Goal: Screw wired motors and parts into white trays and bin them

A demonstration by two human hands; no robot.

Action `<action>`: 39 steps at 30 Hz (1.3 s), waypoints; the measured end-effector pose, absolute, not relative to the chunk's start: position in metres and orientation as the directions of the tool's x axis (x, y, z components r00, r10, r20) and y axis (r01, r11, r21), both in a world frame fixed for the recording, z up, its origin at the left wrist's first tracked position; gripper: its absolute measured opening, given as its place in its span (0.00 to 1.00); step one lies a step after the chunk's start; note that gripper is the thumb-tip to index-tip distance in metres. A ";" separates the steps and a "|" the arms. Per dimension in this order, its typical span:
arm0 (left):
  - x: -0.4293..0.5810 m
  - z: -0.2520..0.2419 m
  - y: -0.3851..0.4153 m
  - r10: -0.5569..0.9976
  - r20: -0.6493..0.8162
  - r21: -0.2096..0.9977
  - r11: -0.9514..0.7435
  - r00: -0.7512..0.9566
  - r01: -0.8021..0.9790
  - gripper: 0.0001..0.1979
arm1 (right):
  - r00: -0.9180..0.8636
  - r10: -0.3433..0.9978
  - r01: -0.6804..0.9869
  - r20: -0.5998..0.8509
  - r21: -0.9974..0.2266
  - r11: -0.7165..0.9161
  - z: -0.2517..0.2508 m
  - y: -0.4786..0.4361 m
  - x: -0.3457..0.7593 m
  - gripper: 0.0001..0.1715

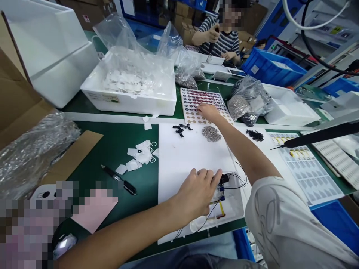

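Note:
My left hand (198,192) is closed over a white plastic housing (237,209) near the front of the white work board. Inside the housing are thin black wires, small dark blue parts (222,194) and a yellow-edged piece (221,211). My right hand (208,112) reaches far forward to a pale sheet (189,101) bearing rows of small red and dark ring-ended pieces. Its fingers are bent down at the sheet, and their tips are too small to show what they pinch. Between the hands lie a heap of small metal screws (211,133) and several black plastic clips (181,129).
White foam box (129,106) with bagged white parts stands behind. To the left lie a pen (119,180) and white paper pieces (143,153). A black screwdriver (322,138) hangs at the right above a sheet of parts (311,175). A co-worker (218,37) sits opposite.

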State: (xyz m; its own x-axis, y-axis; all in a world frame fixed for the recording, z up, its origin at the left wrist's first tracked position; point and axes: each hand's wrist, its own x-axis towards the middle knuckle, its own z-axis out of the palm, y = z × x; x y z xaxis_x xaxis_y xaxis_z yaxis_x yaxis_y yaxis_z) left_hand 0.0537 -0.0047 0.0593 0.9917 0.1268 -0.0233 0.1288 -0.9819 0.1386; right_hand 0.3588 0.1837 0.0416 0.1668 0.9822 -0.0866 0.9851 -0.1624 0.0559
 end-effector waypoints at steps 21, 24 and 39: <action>0.052 0.062 0.004 0.087 -0.055 0.226 -0.969 0.995 0.097 0.53 | 0.676 0.674 0.413 0.296 -0.911 -0.014 0.101 0.135 0.392 0.21; 0.050 0.072 0.021 0.064 -0.089 0.377 -0.921 0.994 0.093 0.45 | 0.586 0.751 0.276 0.305 -0.946 0.170 0.120 0.090 0.344 0.26; 0.079 0.107 0.051 0.464 0.788 0.614 -0.635 0.404 -0.469 0.31 | 0.397 0.917 -0.627 0.036 -0.719 0.300 0.163 0.019 0.219 0.25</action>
State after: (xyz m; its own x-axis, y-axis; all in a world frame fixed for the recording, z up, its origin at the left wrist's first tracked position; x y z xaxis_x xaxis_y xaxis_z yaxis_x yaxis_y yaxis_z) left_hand 0.0792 0.0510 0.1071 0.4044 0.4638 0.7883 -0.4688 -0.6349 0.6141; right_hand 0.2187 0.0186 0.1627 0.3965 0.9173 0.0363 -0.6272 0.2996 -0.7189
